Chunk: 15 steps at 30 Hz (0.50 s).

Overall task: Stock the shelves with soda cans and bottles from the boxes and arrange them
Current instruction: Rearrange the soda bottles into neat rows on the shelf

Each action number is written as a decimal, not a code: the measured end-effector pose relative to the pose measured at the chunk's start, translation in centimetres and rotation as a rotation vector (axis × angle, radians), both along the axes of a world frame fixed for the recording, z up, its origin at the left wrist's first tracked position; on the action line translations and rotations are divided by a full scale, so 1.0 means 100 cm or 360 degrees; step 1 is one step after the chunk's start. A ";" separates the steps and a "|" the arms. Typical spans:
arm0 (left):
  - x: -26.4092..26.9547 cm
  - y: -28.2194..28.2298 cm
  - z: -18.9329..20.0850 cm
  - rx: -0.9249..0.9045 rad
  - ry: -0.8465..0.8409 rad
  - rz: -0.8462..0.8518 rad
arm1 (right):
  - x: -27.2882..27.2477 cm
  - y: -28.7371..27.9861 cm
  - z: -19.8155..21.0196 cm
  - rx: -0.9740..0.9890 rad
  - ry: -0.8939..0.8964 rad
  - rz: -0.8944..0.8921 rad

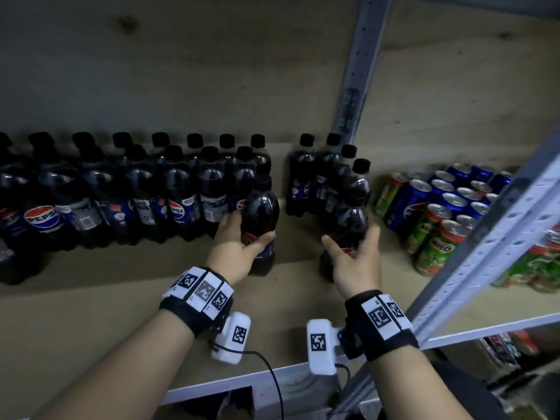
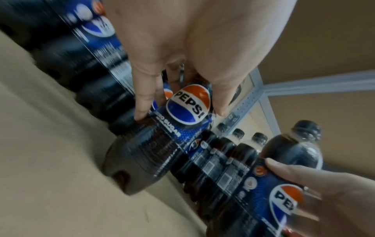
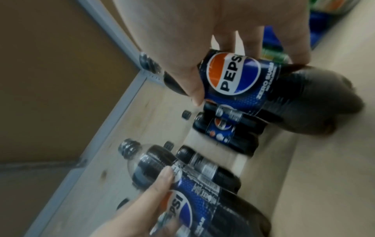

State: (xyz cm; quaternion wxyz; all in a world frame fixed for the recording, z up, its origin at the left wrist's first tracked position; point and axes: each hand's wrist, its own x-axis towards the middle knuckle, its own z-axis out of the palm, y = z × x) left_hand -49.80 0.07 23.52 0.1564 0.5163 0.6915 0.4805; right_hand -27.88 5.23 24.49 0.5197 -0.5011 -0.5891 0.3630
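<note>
head view, left to right. at the left of the frame, a double row of dark bottles (image 1: 127, 189) with black caps and blue pepsi labels stands upright on the wooden shelf (image 1: 106, 298), running from the left edge toward the centre. just right of this row, the left hand (image 1: 239, 247) holds a left bottle (image 1: 260, 219) by its label band, thumb on the near side and fingers curled round the far side; the bottle is upright or slightly tilted, its base at the shelf board. in the left wrist view the same bottle (image 2: 162, 137) shows a round red, white and blue pepsi logo and the words "zero sugar". a bare gap of shelf lies between the two hands. right of centre, the right hand (image 1: 354, 253) grips a right bottle (image 1: 348, 228) low on its body, thumb and fingers curled round it; in the right wrist view this bottle (image 3: 253, 89) bears the same logo. just behind it stands a small cluster of bottles (image 1: 321, 180). at the right of the frame, blue cans (image 1: 448, 195) and green cans (image 1: 436, 241) stand in rows, partly behind a grey metal upright (image 1: 497, 225). both forearms wear black wrist straps (image 1: 200, 301) with white marker tiles.
</note>
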 end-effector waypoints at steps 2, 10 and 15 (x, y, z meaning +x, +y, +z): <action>0.010 0.016 0.003 -0.0019 -0.0031 0.0011 | 0.008 0.006 0.000 -0.0008 0.0031 -0.0070; 0.039 0.090 0.002 0.0015 0.0026 -0.0043 | 0.014 0.026 -0.004 -0.0006 0.0104 -0.0255; 0.053 0.128 -0.002 0.0052 -0.0117 -0.0030 | 0.010 0.036 -0.003 -0.0032 0.0138 -0.0304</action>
